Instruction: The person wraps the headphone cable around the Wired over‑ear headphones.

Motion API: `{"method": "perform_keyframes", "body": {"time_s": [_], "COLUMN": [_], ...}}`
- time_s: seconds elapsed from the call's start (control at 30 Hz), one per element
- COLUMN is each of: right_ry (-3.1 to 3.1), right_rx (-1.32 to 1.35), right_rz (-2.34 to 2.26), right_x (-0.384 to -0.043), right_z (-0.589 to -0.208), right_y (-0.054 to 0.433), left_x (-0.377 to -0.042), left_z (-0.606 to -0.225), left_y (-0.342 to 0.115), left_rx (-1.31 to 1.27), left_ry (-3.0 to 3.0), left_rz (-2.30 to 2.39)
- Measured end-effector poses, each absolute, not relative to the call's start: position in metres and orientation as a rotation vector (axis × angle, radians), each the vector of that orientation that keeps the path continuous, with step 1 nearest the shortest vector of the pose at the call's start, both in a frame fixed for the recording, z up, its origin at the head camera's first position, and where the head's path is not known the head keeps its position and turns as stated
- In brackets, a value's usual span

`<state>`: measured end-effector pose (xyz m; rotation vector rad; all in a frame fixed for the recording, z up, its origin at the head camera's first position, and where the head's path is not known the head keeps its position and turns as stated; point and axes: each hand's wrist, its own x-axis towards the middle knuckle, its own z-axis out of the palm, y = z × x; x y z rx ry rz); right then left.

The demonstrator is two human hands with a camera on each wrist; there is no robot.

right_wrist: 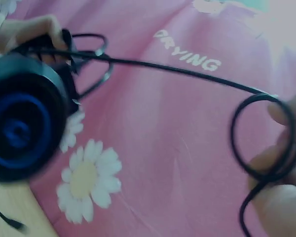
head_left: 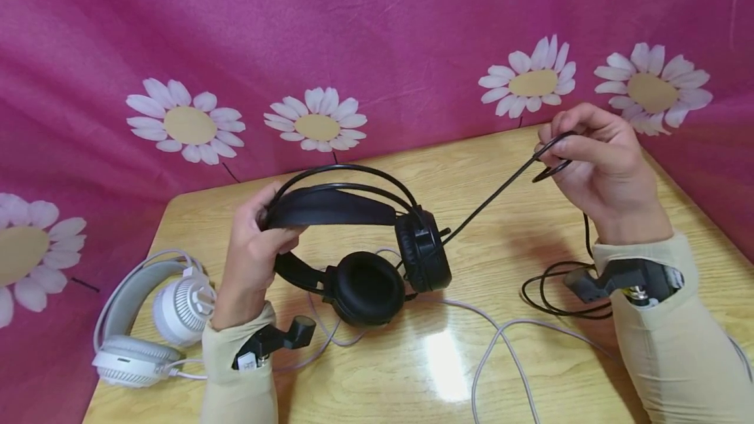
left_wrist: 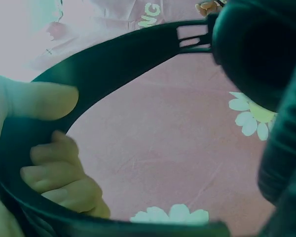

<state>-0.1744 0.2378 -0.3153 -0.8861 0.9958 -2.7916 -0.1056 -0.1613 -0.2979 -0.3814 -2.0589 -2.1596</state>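
Matching black headphones (head_left: 338, 207) and cable (head_left: 491, 199)

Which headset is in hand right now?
The black headset, gripped at its headband by the left hand; the white headset lies on the table, in neither hand.

You are sitting at an indoor corner arranged like a booth; whether it belongs to a home, an office or a studio cannot be told. In front of you and at both sides of the wood-grain table (head_left: 365, 388) hangs a pink cloth (head_left: 400, 51), printed with white daisies (head_left: 190, 125) and, in the right wrist view, with white letters (right_wrist: 187, 53). A bright reflection (head_left: 446, 365) lies on the table. The black devices (head_left: 624, 277) at your wrists, pointed at the black headset (head_left: 330, 208), give it the look of a recording place.
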Motion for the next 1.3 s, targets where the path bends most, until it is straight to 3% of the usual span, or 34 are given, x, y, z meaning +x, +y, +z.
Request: {"method": "perform_keyframes", "body": {"time_s": [0.27, 0.67, 0.97, 1.3], "right_ry": [1.566, 1.803, 2.367, 2.043], "right_rx": [-0.874, -0.572, -0.198, -0.369], "right_rz": [-2.482, -2.548, -1.922, -2.247], "right_x": [-0.170, -0.169, -0.171, -0.175], "right_z": [-0.317, -0.316, -0.311, -0.319], "right_y": [0.233, 0.220, 0.222, 0.222], "left_x": [-0.106, -0.108, -0.108, -0.109], "left_z": [-0.301, -0.302, -0.302, -0.302], "left_y": [-0.164, -0.162, -0.163, -0.162], "left_rx": [-0.533, -0.481, -0.466, -0.384], "left_ry": [-2.426, -2.454, -2.472, -2.483], "left_rz": [-1.805, -1.754, -1.737, -1.756]}}
